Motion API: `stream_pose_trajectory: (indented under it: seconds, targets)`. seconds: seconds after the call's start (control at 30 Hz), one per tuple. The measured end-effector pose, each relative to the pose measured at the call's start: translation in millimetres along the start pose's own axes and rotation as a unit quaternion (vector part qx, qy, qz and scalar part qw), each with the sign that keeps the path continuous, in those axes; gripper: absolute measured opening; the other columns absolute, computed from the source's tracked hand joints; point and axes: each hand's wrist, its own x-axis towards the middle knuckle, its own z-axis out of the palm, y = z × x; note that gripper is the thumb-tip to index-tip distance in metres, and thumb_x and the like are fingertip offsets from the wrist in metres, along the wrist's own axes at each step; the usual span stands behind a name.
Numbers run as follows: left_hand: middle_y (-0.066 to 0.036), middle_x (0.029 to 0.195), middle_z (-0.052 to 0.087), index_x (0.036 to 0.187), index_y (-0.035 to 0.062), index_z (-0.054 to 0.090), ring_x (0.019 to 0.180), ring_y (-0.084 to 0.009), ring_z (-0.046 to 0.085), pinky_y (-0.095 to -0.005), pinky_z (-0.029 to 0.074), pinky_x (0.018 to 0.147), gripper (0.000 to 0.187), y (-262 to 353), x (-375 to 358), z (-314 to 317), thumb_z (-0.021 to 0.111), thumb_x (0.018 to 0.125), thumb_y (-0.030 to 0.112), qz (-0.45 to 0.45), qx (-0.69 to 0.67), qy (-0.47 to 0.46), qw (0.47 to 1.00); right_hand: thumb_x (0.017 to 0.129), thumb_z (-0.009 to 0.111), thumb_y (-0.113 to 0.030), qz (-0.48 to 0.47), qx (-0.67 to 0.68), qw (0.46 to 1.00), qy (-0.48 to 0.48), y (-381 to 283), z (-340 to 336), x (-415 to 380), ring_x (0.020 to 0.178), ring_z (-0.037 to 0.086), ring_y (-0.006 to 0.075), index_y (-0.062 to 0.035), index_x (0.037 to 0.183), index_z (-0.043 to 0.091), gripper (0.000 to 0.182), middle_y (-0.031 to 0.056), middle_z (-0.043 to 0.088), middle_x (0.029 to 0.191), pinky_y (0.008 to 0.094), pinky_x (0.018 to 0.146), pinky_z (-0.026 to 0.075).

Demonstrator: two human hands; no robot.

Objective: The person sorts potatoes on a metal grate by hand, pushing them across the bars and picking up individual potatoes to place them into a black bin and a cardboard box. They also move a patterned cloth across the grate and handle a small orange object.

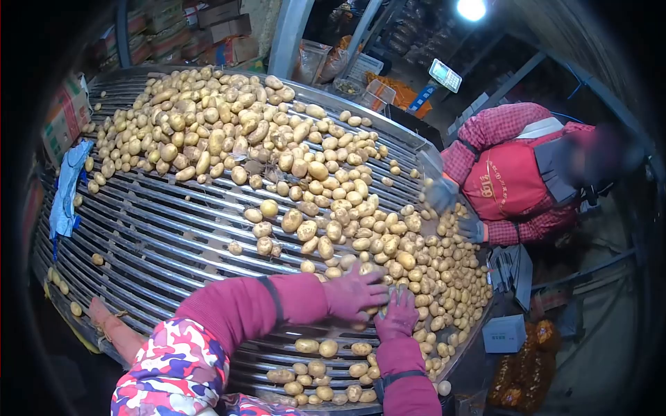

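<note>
Both my hands wear pinkish-purple gloves and rest among the potatoes at the lower middle of the slatted metal table. My left hand reaches in from the left with its fingers spread, touching potatoes at the pile's near edge. Close beside it, my right hand points away from me, fingers stretched out against the small potatoes. I see nothing gripped in either hand. Several larger potatoes lie on the bars between my forearms.
Across the table, a person in a red apron has gloved hands at the potatoes' right edge. A digital scale display stands behind. A blue cloth hangs at the left edge. A white box and a filled net sack sit lower right.
</note>
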Motion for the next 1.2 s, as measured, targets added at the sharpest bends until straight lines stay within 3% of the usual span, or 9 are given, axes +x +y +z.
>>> stream_pose_trajectory:
  seconds: [0.13,0.2,0.27,0.4,0.53,0.8,0.87,1.0,1.2]
  targets:
    - [-0.010,0.139,0.050,0.138,0.0166,0.050,0.129,-0.0348,0.049,-0.0525,0.049,0.096,0.057,-29,1,-33,0.067,0.084,0.024,0.023,-0.130,0.096,0.987,0.073,0.077,-0.044,0.003,0.043,0.998,0.047,0,5,1,0.140,0.033,0.0330,-0.0142,0.145,0.046,0.083,0.0141,0.035,0.154,0.0507,0.098,0.041]
    - [-0.012,0.131,0.054,0.128,0.0122,0.054,0.116,-0.0366,0.057,-0.0422,0.054,0.088,0.048,-76,20,-50,0.067,0.082,0.013,-0.075,-0.072,0.090,0.991,0.073,0.078,-0.041,-0.008,0.017,0.999,0.051,-2,-4,-2,0.139,0.034,0.0328,-0.0135,0.143,0.047,0.082,0.0142,0.035,0.154,0.0499,0.097,0.042]
    - [-0.013,0.124,0.057,0.122,0.0113,0.055,0.111,-0.0364,0.057,-0.0436,0.053,0.089,0.043,-122,36,-46,0.068,0.081,0.014,-0.174,0.009,0.202,0.964,0.073,0.077,-0.040,-0.002,0.001,1.000,0.025,-4,-11,-2,0.138,0.035,0.0326,-0.0126,0.142,0.048,0.079,0.0144,0.036,0.153,0.0487,0.096,0.043]
    - [-0.012,0.114,0.062,0.110,0.0121,0.066,0.111,-0.0319,0.058,-0.0446,0.051,0.092,0.030,-159,63,-55,0.069,0.082,0.025,-0.314,0.023,0.034,0.949,0.075,0.076,-0.041,-0.017,0.012,0.999,0.032,-3,-15,-3,0.137,0.035,0.0318,-0.0123,0.142,0.048,0.078,0.0131,0.035,0.153,0.0480,0.095,0.042]
    - [-0.009,0.118,0.067,0.110,0.0173,0.073,0.116,-0.0297,0.060,-0.0438,0.051,0.096,0.032,-159,102,-60,0.070,0.079,0.024,-0.338,0.040,-0.092,0.936,0.079,0.073,-0.042,-0.008,0.028,0.999,0.030,-5,-19,-2,0.137,0.035,0.0312,-0.0119,0.142,0.047,0.075,0.0130,0.035,0.153,0.0481,0.096,0.040]
    - [-0.011,0.120,0.068,0.116,0.0194,0.070,0.118,-0.0320,0.061,-0.0460,0.053,0.094,0.032,-162,95,-59,0.061,0.086,0.025,-0.309,0.059,-0.092,0.945,0.080,0.072,-0.045,-0.008,0.026,0.999,0.043,-5,-15,-3,0.135,0.038,0.0325,-0.0113,0.142,0.048,0.074,0.0142,0.038,0.151,0.0481,0.095,0.042]
    - [-0.008,0.124,0.067,0.121,0.0206,0.071,0.114,-0.0329,0.065,-0.0472,0.052,0.095,0.037,-176,101,-46,0.065,0.085,0.024,-0.394,-0.036,-0.093,0.914,0.080,0.071,-0.045,-0.015,0.016,0.996,0.081,-3,-6,-4,0.134,0.039,0.0319,-0.0116,0.142,0.048,0.074,0.0138,0.039,0.150,0.0487,0.095,0.042]
    - [-0.016,0.110,0.070,0.114,0.0166,0.069,0.105,-0.0371,0.067,-0.0487,0.055,0.085,0.032,-157,89,-56,0.062,0.084,0.023,-0.309,0.066,-0.088,0.945,0.079,0.073,-0.046,-0.003,0.024,0.998,0.052,-3,-14,-3,0.137,0.037,0.0308,-0.0130,0.145,0.046,0.078,0.0119,0.037,0.153,0.0486,0.098,0.040]
    - [-0.015,0.116,0.065,0.113,0.0152,0.067,0.107,-0.0357,0.065,-0.0490,0.054,0.083,0.037,-147,70,-53,0.070,0.076,0.020,-0.278,0.031,-0.122,0.952,0.077,0.076,-0.047,0.016,0.025,1.000,0.010,-5,-13,-1,0.140,0.034,0.0290,-0.0169,0.148,0.043,0.084,0.0080,0.033,0.157,0.0481,0.102,0.039]
